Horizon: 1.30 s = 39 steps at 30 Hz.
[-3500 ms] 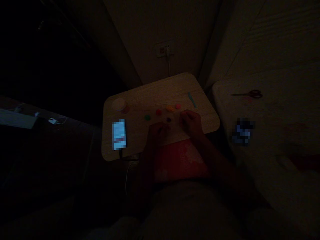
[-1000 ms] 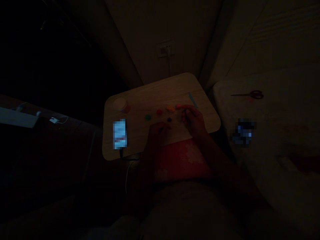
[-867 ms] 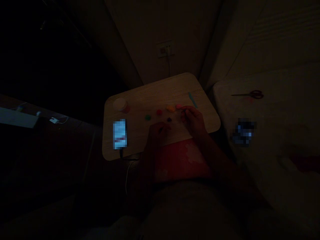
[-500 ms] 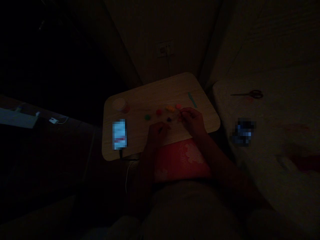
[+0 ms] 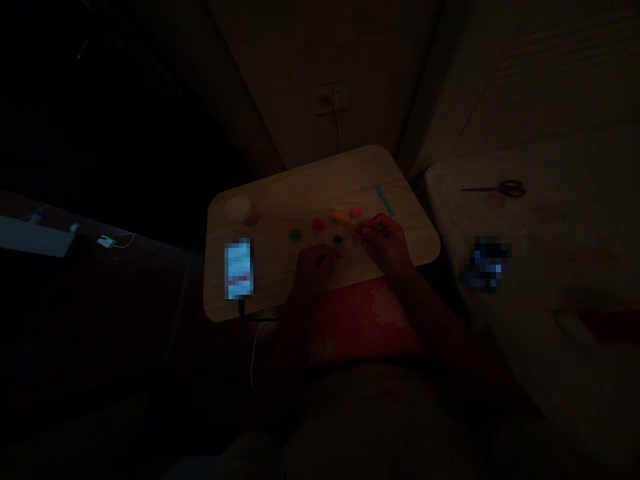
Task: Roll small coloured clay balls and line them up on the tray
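The light is very dim. My right hand (image 5: 387, 241) is over the right half of a small wooden table (image 5: 280, 193), thumb and fingers pinched together. A small reddish bit (image 5: 357, 235) shows at its fingertips; whether it is held or lies beneath is unclear. My left hand (image 5: 316, 261) is curled low near the front edge, and anything inside it is hidden. Between and beyond the hands lie small clay-like lumps: a black one (image 5: 338, 239), a yellow-orange one (image 5: 341, 217), a pink one (image 5: 356, 213), a red one (image 5: 318, 225) and a green one (image 5: 295, 235).
A teal plastic knife (image 5: 385, 200) lies at the back right. On the left stand a lidded tub (image 5: 240, 209) and a lit phone (image 5: 239, 269) with a cable. Scissors (image 5: 495, 189) and a blurred dark device (image 5: 486, 265) rest on a pale surface to the right.
The fingertips of my right hand have shifted slightly and closed nearer together. My left hand stays almost where it was, and the lumps have not moved.
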{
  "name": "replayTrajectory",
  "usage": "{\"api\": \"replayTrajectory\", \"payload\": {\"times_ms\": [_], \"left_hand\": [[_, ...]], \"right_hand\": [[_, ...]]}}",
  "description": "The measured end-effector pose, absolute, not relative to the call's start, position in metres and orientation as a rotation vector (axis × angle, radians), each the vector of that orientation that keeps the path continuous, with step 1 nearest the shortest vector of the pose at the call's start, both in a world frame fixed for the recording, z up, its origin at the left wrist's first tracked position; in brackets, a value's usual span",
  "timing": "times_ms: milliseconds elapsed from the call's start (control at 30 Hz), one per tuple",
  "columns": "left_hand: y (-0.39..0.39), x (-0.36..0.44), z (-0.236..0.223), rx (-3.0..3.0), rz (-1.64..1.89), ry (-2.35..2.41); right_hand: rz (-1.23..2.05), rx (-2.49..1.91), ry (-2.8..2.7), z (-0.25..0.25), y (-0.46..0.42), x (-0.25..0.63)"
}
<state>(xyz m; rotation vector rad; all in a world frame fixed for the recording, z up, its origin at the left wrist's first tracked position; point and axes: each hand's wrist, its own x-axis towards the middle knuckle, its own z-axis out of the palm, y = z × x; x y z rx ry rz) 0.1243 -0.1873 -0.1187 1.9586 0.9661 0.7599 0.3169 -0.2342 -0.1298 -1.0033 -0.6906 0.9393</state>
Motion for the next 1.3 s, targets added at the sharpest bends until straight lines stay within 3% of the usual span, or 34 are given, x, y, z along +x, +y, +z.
{"api": "replayTrajectory", "payload": {"times_ms": [1300], "left_hand": [[-0.188, 0.125, -0.117, 1.955, 0.738, 0.994]], "right_hand": [[0.871, -1.086, -0.792, -0.134, -0.234, 0.316]]}}
